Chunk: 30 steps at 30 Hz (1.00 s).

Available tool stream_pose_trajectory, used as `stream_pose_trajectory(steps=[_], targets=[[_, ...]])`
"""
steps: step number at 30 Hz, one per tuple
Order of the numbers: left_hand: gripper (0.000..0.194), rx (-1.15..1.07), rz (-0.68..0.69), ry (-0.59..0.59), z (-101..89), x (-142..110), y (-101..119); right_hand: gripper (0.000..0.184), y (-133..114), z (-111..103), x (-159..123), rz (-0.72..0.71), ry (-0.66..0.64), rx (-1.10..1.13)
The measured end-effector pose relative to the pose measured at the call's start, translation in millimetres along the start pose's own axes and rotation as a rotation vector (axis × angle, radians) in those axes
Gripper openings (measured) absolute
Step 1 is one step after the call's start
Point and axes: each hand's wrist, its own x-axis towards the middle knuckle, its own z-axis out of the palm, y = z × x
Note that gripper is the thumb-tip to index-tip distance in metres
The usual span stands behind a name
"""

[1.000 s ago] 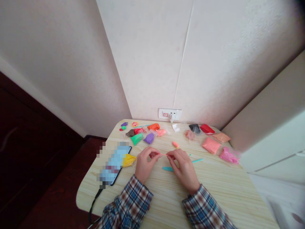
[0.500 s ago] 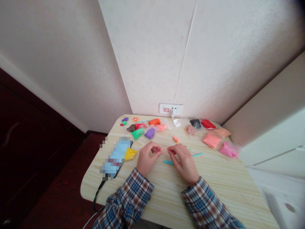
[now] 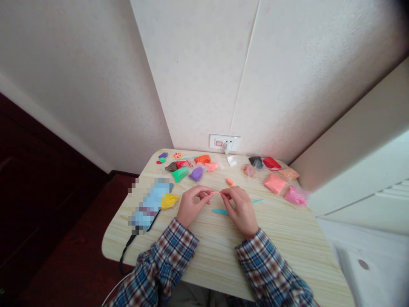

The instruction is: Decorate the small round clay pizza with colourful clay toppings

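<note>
A thin pinkish-orange strand of modelling clay (image 3: 216, 192) stretches between my two hands, just above the table. My left hand (image 3: 193, 203) pinches one end with thumb and forefinger. The other end is pinched in my right hand (image 3: 240, 209). Beneath the right hand lies a turquoise modelling tool (image 3: 220, 211), its middle hidden by the fingers. A small orange-pink clay piece (image 3: 229, 182) with some yellow at its lower end rests just beyond my hands.
Bags of coloured clay, such as green (image 3: 180, 174), purple (image 3: 196, 173), yellow (image 3: 169, 200) and salmon (image 3: 275, 183), lie around the wooden table (image 3: 211, 256). A phone (image 3: 153, 204) with a cable is at left. Small clay fruit shapes (image 3: 163, 155) sit at the back left, before a wall socket (image 3: 224, 143).
The strand was bowed upward between my fingers and is now nearly straight. The whole view has shifted slightly, with both hands still pinching.
</note>
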Motion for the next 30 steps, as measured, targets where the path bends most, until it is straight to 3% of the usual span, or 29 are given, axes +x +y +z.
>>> stream_pose_trajectory(steps=[30], targets=[[0.016,0.019,0.014,-0.017,0.3,0.1,-1.0,0.016,-1.0,-0.3,0.0,-0.02,-0.003,-0.017]])
